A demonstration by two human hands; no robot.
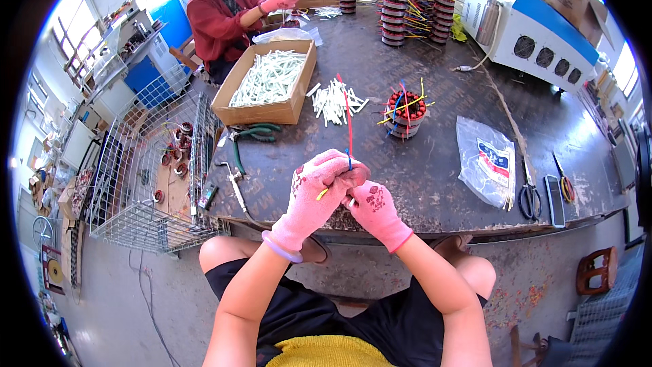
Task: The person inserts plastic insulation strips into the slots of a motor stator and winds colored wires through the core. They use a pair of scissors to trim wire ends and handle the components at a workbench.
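Observation:
My hands, in pink gloves, meet over the table's near edge. My left hand (318,187) is closed, with a red wire (350,122) standing up from its fingers, a short blue wire (348,156) beside it and a yellow wire end (322,194) poking out below. Whatever these wires join is hidden by the gloves. My right hand (377,209) is closed in a pinch against the left fingers; what it pinches cannot be made out. Beyond them stands a wire-wound motor stator (405,114) with red coils and yellow, blue and red leads. White sleeve tubes (336,103) lie in a loose pile nearby.
A cardboard box (299,105) of white tubes, green-handled pliers (255,132) and a torch-like metal tool (236,190) lie left. On the right are a plastic bag (485,160), scissors (530,198), a phone (555,200) and a white-blue machine (536,34). Stacked stators (394,17) stand behind; a co-worker (221,20) sits far left.

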